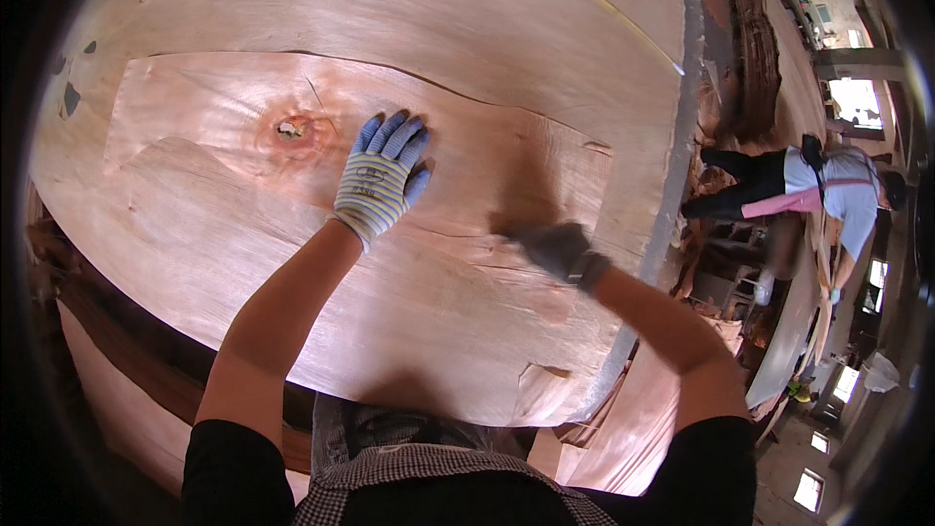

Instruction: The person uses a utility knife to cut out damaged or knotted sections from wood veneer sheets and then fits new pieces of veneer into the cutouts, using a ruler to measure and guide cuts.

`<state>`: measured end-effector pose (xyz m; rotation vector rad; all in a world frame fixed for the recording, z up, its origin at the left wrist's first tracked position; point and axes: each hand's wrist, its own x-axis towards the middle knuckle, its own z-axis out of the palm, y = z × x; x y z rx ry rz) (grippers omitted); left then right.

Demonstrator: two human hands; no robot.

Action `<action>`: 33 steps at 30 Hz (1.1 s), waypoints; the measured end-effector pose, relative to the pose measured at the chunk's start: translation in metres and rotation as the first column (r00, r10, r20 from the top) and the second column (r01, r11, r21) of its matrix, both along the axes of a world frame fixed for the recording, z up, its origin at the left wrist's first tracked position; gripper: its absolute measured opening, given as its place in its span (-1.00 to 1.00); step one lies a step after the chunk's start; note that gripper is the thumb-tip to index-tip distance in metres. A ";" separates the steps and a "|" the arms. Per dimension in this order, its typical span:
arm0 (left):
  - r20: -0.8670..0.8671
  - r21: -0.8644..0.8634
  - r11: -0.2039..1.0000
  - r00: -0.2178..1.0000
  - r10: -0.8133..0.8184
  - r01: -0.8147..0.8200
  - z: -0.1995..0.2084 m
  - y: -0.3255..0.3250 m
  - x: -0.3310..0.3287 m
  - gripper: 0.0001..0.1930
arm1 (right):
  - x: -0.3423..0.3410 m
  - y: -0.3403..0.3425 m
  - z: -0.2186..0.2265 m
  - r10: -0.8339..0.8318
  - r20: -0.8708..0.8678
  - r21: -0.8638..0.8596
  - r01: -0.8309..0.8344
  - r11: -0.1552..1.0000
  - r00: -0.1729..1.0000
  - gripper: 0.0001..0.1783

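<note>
Thin wood piece [467,151] under your left hand [382,175]
The piece lies on a large wood sheet [438,19]; your left hand is flat on it, fingers extended, grasping nothing, right of a ragged hole [290,129]. Your right hand [557,251] is blurred; I cannot tell whether it grips anything.

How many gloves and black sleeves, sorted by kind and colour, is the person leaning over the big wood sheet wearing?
Striped glove, on the left: 1
Dark grey glove, on the right, blurred: 1
Black sleeves: 2
Total: 4
</note>
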<state>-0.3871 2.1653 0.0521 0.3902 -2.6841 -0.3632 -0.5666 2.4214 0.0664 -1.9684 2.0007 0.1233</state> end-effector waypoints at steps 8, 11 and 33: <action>0.027 0.032 0.999 0.999 0.031 -0.032 0.001 -0.002 0.004 -0.58 | -0.101 0.048 0.052 -0.136 -0.227 -0.090 0.119 0.989 0.964 -0.84; 0.011 0.049 0.998 0.999 0.042 -0.042 0.000 -0.002 0.006 -0.59 | -0.055 -0.085 0.057 0.005 -0.018 -0.420 -0.012 0.908 1.000 -0.89; 0.085 -0.014 0.993 0.989 0.121 -0.121 0.012 -0.002 0.000 -0.51 | 0.013 0.091 0.011 -0.707 -0.276 0.277 0.758 0.590 0.651 -0.61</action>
